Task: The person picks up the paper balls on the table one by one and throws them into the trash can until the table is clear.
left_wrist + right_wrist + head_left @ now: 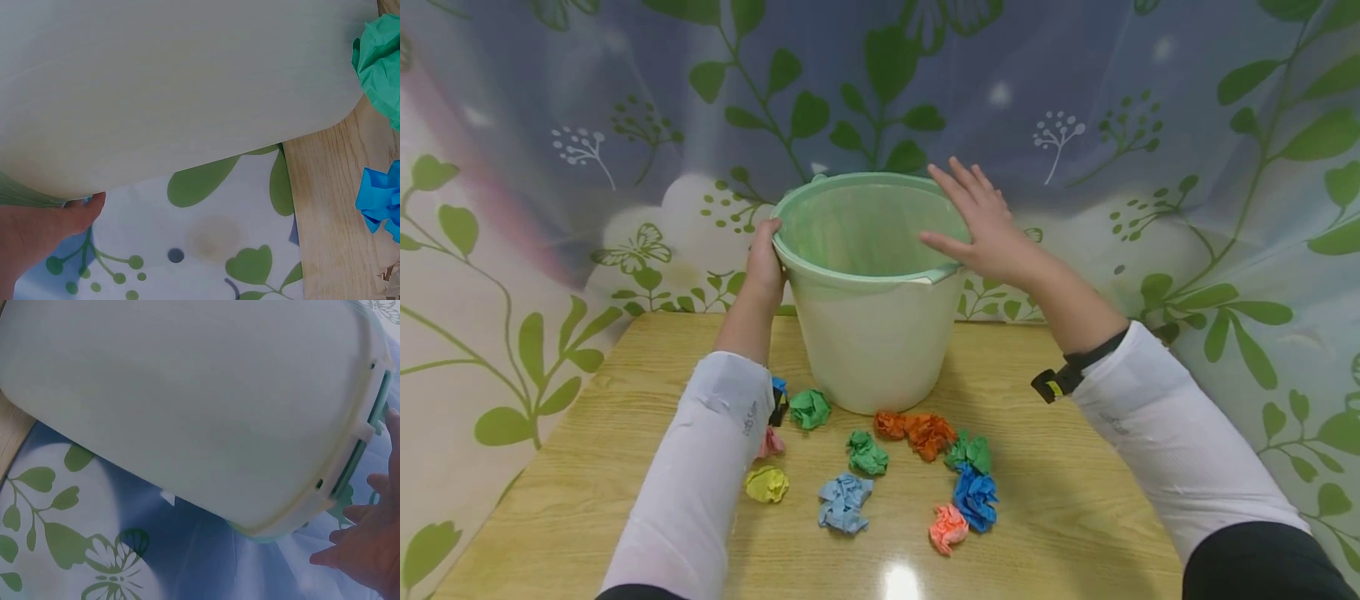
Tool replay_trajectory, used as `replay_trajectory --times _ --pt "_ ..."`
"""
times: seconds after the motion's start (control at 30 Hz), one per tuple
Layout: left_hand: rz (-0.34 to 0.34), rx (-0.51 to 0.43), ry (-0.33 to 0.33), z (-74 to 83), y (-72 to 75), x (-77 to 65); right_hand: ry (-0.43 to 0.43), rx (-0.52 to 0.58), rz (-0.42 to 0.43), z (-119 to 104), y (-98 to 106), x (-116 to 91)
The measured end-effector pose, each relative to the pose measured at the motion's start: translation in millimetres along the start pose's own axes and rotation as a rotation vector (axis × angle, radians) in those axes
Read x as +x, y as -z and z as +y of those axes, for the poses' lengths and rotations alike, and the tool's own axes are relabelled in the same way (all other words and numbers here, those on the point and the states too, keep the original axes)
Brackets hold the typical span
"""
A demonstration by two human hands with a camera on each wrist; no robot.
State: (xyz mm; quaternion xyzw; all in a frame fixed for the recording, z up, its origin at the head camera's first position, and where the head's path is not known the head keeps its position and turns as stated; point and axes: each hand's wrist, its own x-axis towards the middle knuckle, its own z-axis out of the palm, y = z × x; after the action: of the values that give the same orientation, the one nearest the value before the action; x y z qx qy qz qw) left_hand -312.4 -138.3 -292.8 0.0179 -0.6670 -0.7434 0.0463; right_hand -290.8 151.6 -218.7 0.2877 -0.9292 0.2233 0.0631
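Observation:
A pale bucket (872, 350) with a light green rim stands upright toward the back of the wooden table. My left hand (764, 265) grips its rim on the left side; in the left wrist view that hand's fingertips (95, 207) reach behind the bucket's edge. At the right of the rim is my right hand (988, 229), fingers spread and straight, thumb over the bucket's mouth. In front of the bucket lie crumpled paper balls: green (810, 409), orange (929, 436), light blue (845, 503), yellow (767, 484), dark blue (976, 498) and coral (948, 529).
The wooden table (1060, 533) runs back to a leaf-patterned curtain (1105, 192) close behind the bucket. A pink paper ball (772, 442) is partly hidden by my left sleeve (700, 467). More green paper balls (867, 453) lie among the others.

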Motion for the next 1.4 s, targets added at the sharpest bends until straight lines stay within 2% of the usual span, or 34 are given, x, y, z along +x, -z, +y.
replay_trajectory --times 0.17,0.4,0.7,0.83,1.03,1.1,1.4 --pt "-0.002 0.005 0.001 -0.9 0.1 -0.3 0.005 0.034 0.025 4.6 1.9 -13.5" --pt "0.003 -0.007 -0.010 0.9 1.6 -0.4 -0.010 0.141 0.078 15.1 -0.4 -38.4" --pt "0.012 -0.034 -0.006 2.4 3.4 -0.9 -0.028 0.153 0.117 25.7 -18.7 -74.7" --pt "0.013 -0.030 -0.012 3.1 3.4 -0.7 -0.019 0.138 0.107 29.8 -30.2 -89.8" --pt "0.019 -0.027 -0.021 3.6 2.9 -1.4 -0.036 0.076 0.035 38.0 -51.1 -115.2" --pt "0.017 -0.027 -0.021 3.4 2.0 -1.4 -0.018 0.059 0.005 40.1 -58.0 -125.2" --pt "0.001 -0.014 -0.012 0.5 1.0 0.0 0.216 0.015 -0.131 48.2 -88.5 -165.6"
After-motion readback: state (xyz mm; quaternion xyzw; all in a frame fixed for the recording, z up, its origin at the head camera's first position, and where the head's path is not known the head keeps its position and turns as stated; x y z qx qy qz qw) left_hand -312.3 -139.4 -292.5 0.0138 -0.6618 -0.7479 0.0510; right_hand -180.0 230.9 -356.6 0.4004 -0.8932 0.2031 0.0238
